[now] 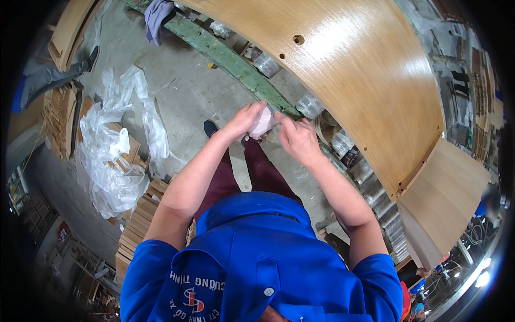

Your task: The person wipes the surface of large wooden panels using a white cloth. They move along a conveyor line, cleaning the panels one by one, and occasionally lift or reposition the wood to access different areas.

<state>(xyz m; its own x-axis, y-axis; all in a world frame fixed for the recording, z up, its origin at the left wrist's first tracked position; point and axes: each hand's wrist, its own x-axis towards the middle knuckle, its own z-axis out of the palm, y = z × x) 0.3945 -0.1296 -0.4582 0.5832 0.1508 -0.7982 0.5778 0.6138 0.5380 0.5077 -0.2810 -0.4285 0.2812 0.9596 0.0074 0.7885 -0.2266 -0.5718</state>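
My left hand (248,121) is closed on the left side of a small pale pink sheet (262,122), folded or pad-like; its exact kind is unclear. At the sheet's right edge, my right hand (299,138) has its fingers curled in, the forefinger and thumb meeting the edge. Both hands are held out in front of my body, over the concrete floor. Just beyond them runs a worn green beam (236,67). To the right, a large curved wooden panel (343,64) with a glossy surface and several drilled holes lies above the beam, apart from my hands.
Crumpled clear plastic film (110,161) is heaped on the left, beside stacked wooden strips (142,217). A purple cloth (157,20) hangs over the beam's far end. Plastic-wrapped rolls (309,106) line the panel's underside. Another person's leg (56,80) shows at far left.
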